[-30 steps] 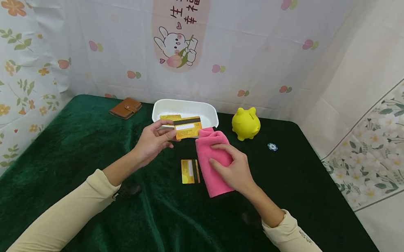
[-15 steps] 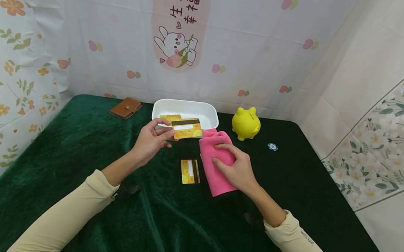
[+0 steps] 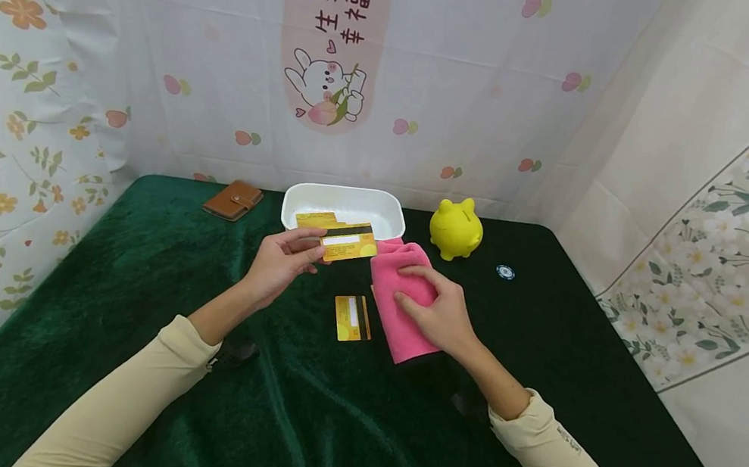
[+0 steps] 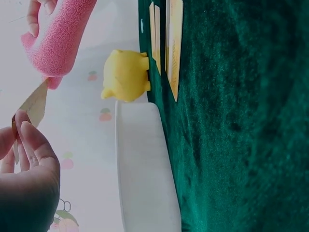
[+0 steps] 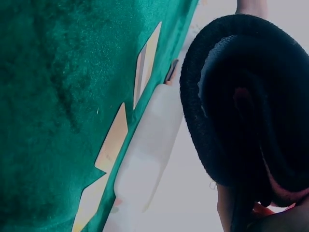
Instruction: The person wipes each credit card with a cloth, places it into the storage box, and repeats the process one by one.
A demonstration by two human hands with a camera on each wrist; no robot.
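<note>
My left hand [image 3: 282, 263] pinches a yellow bank card [image 3: 351, 243] by its left end, magnetic-stripe side showing. The card's right end is up against a folded pink towel [image 3: 397, 297], and I cannot tell whether they touch. My right hand [image 3: 438, 309] grips this towel, fingers and thumb curled over it. In the left wrist view, the held card [image 4: 35, 107] points up at the towel [image 4: 60, 43]. A second bank card [image 3: 353, 318] lies on the green cloth below. Another yellow card [image 3: 316, 219] shows in the white tray [image 3: 384, 204] behind.
A yellow piggy bank [image 3: 456, 229] stands right of the tray, with a blue-and-white poker chip [image 3: 505, 272] nearby. At the back left lies a brown wallet [image 3: 234, 200]. A printed curtain [image 3: 215, 57] hangs behind the table [image 3: 159, 264].
My right hand and the towel have shifted slightly right. The held card has moved a little rightward and changed its tilt slightly in my left hand. The other things stay put.
</note>
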